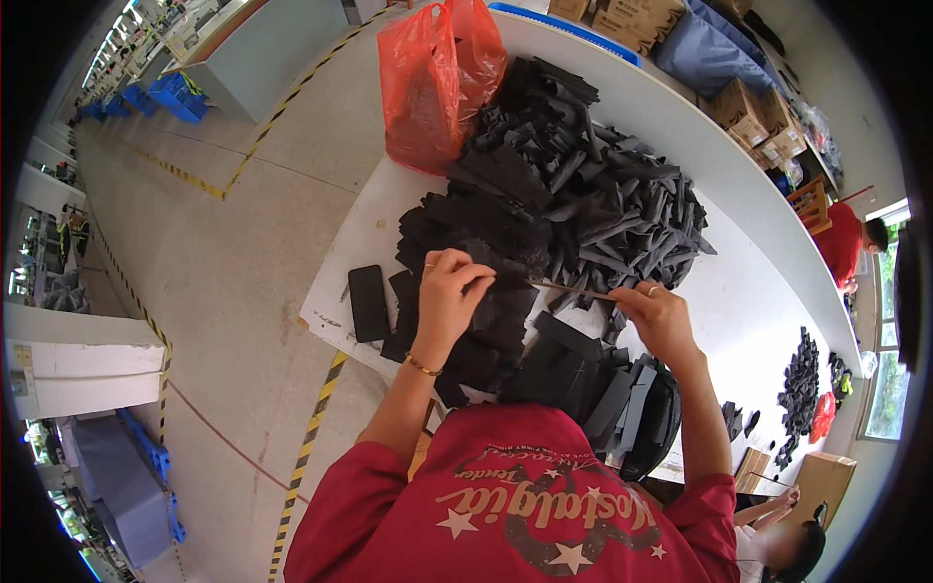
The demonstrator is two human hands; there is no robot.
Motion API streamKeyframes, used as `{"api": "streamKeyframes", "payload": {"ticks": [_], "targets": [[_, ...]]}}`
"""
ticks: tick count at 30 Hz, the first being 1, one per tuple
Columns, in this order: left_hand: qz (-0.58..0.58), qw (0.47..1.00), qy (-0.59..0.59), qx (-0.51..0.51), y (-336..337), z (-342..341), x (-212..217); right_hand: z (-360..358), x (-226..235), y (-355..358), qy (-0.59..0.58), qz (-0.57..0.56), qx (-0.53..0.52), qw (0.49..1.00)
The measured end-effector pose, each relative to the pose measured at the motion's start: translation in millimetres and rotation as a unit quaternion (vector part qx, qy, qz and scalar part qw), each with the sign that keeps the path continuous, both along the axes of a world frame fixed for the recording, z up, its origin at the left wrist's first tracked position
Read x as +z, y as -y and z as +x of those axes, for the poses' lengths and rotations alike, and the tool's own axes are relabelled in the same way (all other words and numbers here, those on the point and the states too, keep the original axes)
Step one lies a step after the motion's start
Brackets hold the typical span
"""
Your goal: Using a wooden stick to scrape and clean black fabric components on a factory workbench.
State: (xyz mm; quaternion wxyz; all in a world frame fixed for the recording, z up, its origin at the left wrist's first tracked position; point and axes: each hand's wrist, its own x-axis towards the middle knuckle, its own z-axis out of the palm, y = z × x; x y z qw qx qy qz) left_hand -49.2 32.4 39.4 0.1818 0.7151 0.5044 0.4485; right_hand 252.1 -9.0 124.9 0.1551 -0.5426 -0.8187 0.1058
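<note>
My right hand (656,313) pinched a thin strip (573,289) (what my left hand (452,291) held, I couldn't tell). Bare tabletop (743,316) lay rightward.

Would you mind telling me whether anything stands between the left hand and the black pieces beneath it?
Nothing visible does: the left hand is over the black pieces. The phone lies left of them, and the right hand holds a thin strip to the right.
</note>
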Motion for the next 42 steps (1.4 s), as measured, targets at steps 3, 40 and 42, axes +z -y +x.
{"api": "streamKeyframes", "payload": {"ticks": [3,40,42], "targets": [[0.065,0.995,-0.044,-0.064,6.4,22.7,19.8,-28.3,-25.1,2.1,-0.067,-0.063,0.0,0.996],[-0.407,0.541,0.728,0.105,16.1,50.1,-33.1,-46.2,-70.5,161.8,-0.196,-0.281,-0.171,0.924],[-0.35,0.564,0.74,0.11,1.2,27.7,-35.3,-23.7,-73.5,190.4,-0.176,-0.253,-0.149,0.94]]}}
